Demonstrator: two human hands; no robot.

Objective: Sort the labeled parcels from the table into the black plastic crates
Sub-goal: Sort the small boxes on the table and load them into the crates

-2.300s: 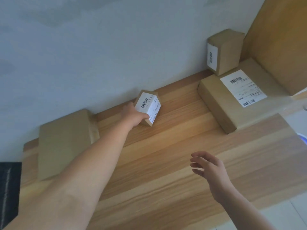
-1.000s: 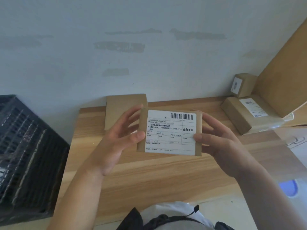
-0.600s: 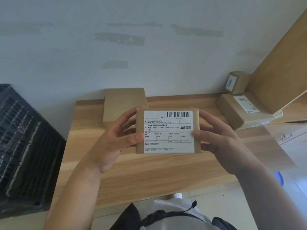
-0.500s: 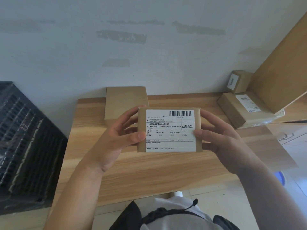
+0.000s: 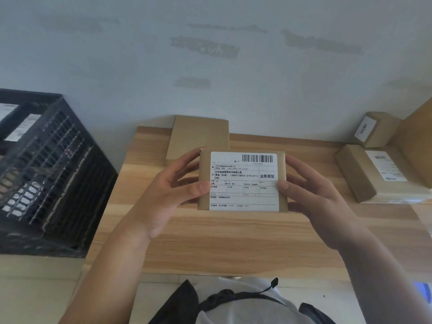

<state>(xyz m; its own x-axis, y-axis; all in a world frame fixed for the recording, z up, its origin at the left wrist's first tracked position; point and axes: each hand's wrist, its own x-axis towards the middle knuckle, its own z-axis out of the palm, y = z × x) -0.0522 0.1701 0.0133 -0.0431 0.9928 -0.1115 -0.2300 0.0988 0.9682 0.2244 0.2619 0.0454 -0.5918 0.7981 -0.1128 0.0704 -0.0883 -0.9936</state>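
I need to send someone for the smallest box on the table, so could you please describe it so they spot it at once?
Start at the wooden table and go to its far right corner by the wall. A flat parcel with a label on top lies there; the small box sits just behind it. It is the only cube-shaped one, and its label is on its side face.

A small parcel (image 5: 242, 181) is held up over the middle of the table (image 5: 233, 242), with the left hand (image 5: 168, 195) on its left side and the right hand (image 5: 313, 197) on its right side. Behind it, a flat parcel (image 5: 198, 134) lies at the table's back edge. At the back right corner a wide parcel (image 5: 374, 174) lies, with a little box (image 5: 376, 128) behind it. The crate (image 5: 46, 174) stands left of the table, with parcels inside.
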